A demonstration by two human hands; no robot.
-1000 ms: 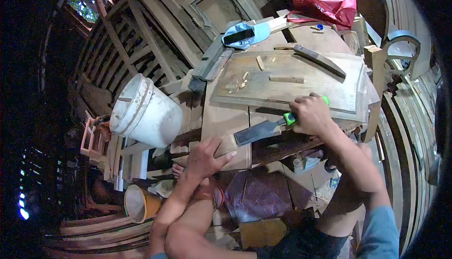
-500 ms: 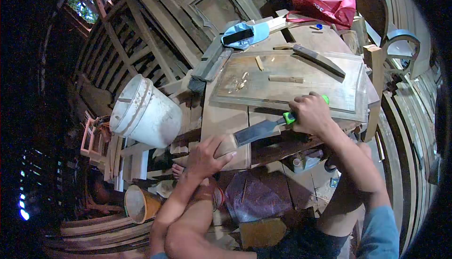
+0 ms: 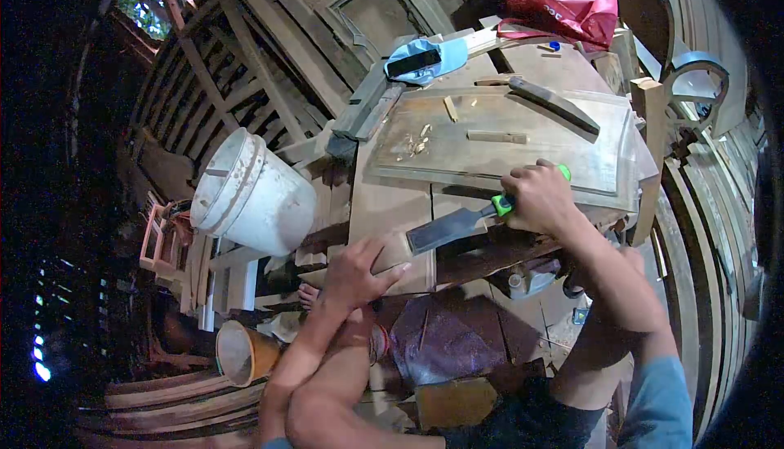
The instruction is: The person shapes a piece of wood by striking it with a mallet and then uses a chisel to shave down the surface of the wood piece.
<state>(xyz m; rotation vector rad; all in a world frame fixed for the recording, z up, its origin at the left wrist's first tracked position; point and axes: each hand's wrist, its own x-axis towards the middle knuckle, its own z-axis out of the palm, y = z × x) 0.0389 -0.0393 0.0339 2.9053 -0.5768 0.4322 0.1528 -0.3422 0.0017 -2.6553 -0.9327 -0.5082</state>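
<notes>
My right hand (image 3: 539,196) is wrapped around the green handle of a wide chisel (image 3: 447,230). The steel blade points left and down, and its edge meets the end of a small pale wooden block (image 3: 394,251). My left hand (image 3: 357,276) grips that block, thumb along its lower side and fingers over its top; the palm hides the rest of it. Beyond both hands lies a framed wooden panel (image 3: 563,151), bearing a thin wood strip (image 3: 496,137), curled shavings (image 3: 420,142) and a dark, long curved tool or piece (image 3: 555,107).
A white bucket (image 3: 265,200) stands left of the bench, above a smaller orange bucket (image 3: 249,355). At the bench's far side are a light-blue cap (image 3: 445,58) and a pink bag (image 3: 563,0). Long boards (image 3: 694,261) line the right, near a wooden post (image 3: 648,159).
The chisel blade has rolled slightly, so more of its flat face shows. Both hands stay in almost the same place.
</notes>
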